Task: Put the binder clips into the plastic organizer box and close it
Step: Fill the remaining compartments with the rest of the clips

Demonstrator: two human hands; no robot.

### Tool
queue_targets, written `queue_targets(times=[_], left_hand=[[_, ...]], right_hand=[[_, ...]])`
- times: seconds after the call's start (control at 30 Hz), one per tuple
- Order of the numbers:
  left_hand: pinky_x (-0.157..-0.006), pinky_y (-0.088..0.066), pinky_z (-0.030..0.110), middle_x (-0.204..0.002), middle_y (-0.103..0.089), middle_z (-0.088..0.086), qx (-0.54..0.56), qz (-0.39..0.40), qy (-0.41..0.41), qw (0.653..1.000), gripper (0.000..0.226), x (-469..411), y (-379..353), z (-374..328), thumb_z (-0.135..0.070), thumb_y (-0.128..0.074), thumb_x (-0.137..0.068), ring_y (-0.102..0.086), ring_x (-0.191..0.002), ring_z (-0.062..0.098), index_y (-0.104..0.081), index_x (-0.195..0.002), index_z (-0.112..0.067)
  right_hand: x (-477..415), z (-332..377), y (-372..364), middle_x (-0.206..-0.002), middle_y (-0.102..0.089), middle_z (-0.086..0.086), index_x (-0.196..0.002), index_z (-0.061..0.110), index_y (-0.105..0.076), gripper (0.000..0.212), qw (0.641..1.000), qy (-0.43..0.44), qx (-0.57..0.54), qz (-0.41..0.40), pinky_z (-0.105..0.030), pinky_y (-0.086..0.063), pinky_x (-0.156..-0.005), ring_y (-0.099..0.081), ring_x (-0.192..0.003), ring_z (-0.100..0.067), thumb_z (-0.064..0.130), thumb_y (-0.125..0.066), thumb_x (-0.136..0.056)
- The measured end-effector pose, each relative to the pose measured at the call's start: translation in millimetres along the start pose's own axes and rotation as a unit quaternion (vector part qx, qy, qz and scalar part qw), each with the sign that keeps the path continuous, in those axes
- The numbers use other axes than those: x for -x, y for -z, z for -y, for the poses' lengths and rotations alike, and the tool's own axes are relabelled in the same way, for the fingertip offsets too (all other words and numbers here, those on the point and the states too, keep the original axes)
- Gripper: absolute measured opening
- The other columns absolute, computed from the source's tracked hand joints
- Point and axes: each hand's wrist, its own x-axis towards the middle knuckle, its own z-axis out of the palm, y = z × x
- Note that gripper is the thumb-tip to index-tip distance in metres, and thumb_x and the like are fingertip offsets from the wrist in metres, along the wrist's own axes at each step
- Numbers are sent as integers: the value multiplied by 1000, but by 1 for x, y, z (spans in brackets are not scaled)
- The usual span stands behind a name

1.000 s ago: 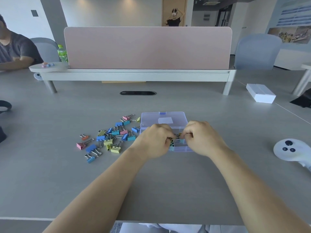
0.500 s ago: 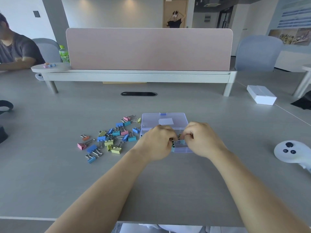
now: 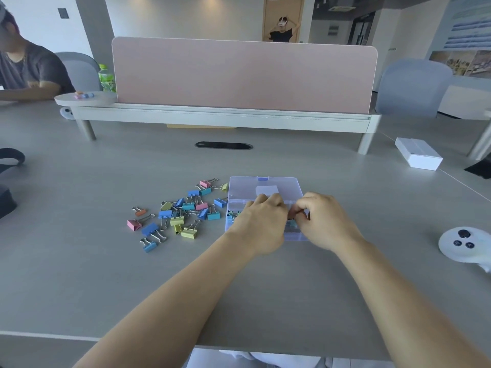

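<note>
The open box is lying on the worktop, with loose clips lying just left of it. Both hands are hovering over its near half. The right hand is pinching a clip. The left hand is curling too, but I cannot tell what it is holding.

The organizer box was translucent pale lilac, with a blue latch and a white label. Left of it, the binder clips were blue, teal, yellow, pink and orange (all with silver wire handles). Under it, the table was plain grey. Beyond it the divider was dusty pink; to its right the controller was white with dark buttons.
</note>
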Motion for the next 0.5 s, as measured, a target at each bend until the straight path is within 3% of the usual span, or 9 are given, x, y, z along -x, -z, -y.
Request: queue_targets(times=[0.13, 0.27, 0.5], left_hand=[[-85, -44, 36, -117, -47, 8, -12, -7, -7, 1000, 37, -1, 0, -1, -4, -44, -84, -46, -104, 28, -56, -118, -7], [-86, -46, 38, -114, -54, 5, 45, -23, -17, 999, 36, 2, -1, 7, -4, -45, -82, -50, -101, 29, -62, -113, -11], [-73, -52, 39, -93, -70, 4, 117, -71, -16, 990, 31, 5, 0, 13, -5, -46, -81, -58, -91, 31, -72, -94, -15]], right_hand=[[-1, -1, -1, -84, -57, 13, -70, 33, -65, 32, 1000, 3, -6, -7, -36, -51, -66, -54, -72, -12, 10, -50, -86], [0, -2, -3, -87, -60, 13, -74, 30, -69, 31, 1000, 6, -18, -11, -38, -52, -66, -55, -73, -12, 9, -49, -85], [1, 1, -2, -84, -69, 11, -72, 25, -74, 37, 1000, 26, -11, -4, -38, -53, -66, -62, -78, -18, 3, -44, -78]])
